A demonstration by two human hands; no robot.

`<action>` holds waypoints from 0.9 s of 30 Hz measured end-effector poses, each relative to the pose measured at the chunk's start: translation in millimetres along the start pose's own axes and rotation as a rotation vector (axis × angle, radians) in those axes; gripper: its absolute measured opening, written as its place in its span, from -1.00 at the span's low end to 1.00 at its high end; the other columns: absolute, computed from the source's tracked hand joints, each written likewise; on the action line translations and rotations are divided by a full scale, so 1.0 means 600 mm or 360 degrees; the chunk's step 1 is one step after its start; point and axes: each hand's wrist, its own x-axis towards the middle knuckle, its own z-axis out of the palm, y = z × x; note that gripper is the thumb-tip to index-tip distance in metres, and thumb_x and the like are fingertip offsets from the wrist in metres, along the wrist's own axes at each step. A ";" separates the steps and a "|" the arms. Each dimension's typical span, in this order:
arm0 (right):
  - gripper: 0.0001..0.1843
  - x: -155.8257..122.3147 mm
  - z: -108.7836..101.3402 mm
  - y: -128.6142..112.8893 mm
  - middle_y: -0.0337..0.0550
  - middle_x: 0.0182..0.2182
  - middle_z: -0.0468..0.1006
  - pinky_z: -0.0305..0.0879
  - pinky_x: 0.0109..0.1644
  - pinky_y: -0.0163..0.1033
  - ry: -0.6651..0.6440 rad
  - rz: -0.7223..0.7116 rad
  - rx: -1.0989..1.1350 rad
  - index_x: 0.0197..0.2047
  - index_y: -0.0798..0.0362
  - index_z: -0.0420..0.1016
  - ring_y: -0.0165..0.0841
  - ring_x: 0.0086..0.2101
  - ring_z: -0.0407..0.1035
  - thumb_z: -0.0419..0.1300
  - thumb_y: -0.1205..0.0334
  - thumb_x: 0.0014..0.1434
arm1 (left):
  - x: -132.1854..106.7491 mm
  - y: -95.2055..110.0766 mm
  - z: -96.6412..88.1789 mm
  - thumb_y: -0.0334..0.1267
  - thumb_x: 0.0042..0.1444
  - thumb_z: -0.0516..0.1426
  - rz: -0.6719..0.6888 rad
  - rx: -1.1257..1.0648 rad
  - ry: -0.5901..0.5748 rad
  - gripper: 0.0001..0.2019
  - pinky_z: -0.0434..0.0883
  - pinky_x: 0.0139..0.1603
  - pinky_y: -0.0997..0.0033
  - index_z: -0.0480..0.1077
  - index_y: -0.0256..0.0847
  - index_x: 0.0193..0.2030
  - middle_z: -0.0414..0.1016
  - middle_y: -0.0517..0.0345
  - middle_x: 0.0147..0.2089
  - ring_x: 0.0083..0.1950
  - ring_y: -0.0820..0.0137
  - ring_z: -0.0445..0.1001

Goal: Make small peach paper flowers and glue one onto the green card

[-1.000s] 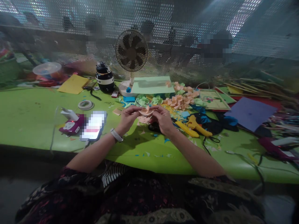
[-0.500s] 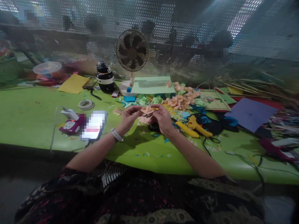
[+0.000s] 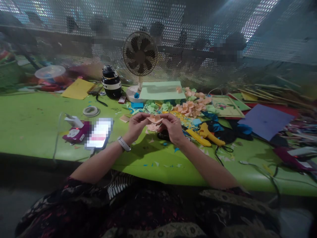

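Between my two hands is a small peach paper flower (image 3: 155, 119), its petals folded upward. My left hand (image 3: 137, 126) pinches its left side between thumb and fingers. On its right side, my right hand (image 3: 172, 128) pinches it the same way. Just below, peach paper scraps (image 3: 153, 127) lie on the green table (image 3: 148, 152). Behind my right hand is a heap of peach paper flowers (image 3: 192, 107), with light green paper flowers (image 3: 151, 106) nearer the middle. A yellow glue gun (image 3: 208, 133) lies to the right of my right hand.
A fan (image 3: 140, 54) stands at the back beside a black bottle (image 3: 111, 82) and a light green sheet (image 3: 160, 91). At left are a phone (image 3: 100, 134), a tape roll (image 3: 90, 111) and a purple power adapter (image 3: 76, 132). A purple sheet (image 3: 268, 121) and cables lie at right.
The paper flower has tilted between my fingers, so its petals now look more spread. My right hand's fingers have shifted slightly on its edge. The rest of the table looks the same.
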 end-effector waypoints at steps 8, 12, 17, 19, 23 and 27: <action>-0.73 -0.001 0.005 -0.001 -0.39 -0.55 0.54 0.41 -0.55 -0.37 0.0028 0.0057 0.0043 -0.26 0.00 0.46 -0.52 -0.68 0.35 0.29 0.14 -0.08 | 0.001 -0.001 0.000 -0.11 -0.13 0.42 -0.0022 0.0043 -0.0032 -0.67 0.53 -0.24 0.41 0.57 -0.21 -0.23 0.62 0.16 -0.34 -0.36 0.47 0.54; -0.66 0.000 0.004 -0.001 -0.37 -0.53 0.55 0.44 -0.52 -0.35 0.0037 0.0085 0.0055 -0.21 0.00 0.44 -0.51 -0.66 0.36 0.33 0.10 -0.07 | 0.002 -0.005 -0.002 -0.11 -0.05 0.38 -0.0055 0.0138 -0.0096 -0.73 0.49 -0.27 0.42 0.55 -0.25 -0.31 0.58 0.14 -0.40 -0.39 0.45 0.52; -0.69 0.002 0.002 0.004 -0.36 -0.55 0.55 0.45 -0.50 -0.34 -0.0004 0.0079 -0.0017 -0.24 0.02 0.44 -0.49 -0.65 0.40 0.32 0.12 -0.08 | 0.002 -0.006 -0.002 -0.15 -0.03 0.35 -0.0032 0.0219 -0.0069 -0.77 0.47 -0.32 0.44 0.50 -0.28 -0.45 0.55 0.14 -0.47 -0.44 0.47 0.49; -0.70 0.003 0.002 0.007 -0.34 -0.53 0.57 0.45 -0.51 -0.34 0.0021 0.0056 -0.0054 -0.24 0.02 0.43 -0.47 -0.64 0.42 0.31 0.12 -0.07 | 0.001 -0.005 -0.001 -0.15 -0.04 0.35 -0.0025 0.0251 -0.0061 -0.77 0.46 -0.33 0.45 0.50 -0.28 -0.46 0.55 0.14 -0.47 -0.45 0.47 0.48; -0.79 0.004 -0.001 0.010 -0.30 -0.52 0.58 0.47 -0.48 -0.32 0.0055 -0.0011 -0.0164 -0.34 0.02 0.43 -0.45 -0.61 0.44 0.30 0.13 -0.04 | 0.001 -0.006 -0.002 -0.12 -0.03 0.34 0.0038 0.0345 -0.0035 -0.75 0.40 -0.42 0.48 0.49 -0.27 -0.48 0.54 0.16 -0.50 -0.49 0.49 0.45; -0.83 0.005 -0.005 0.010 -0.28 -0.54 0.57 0.51 -0.43 -0.28 0.0024 -0.0067 -0.0256 -0.41 0.02 0.44 -0.41 -0.57 0.46 0.31 0.13 -0.04 | 0.001 -0.007 -0.005 -0.10 -0.01 0.34 0.0137 0.0431 0.0011 -0.74 0.35 -0.46 0.50 0.48 -0.26 -0.48 0.52 0.17 -0.52 -0.51 0.50 0.42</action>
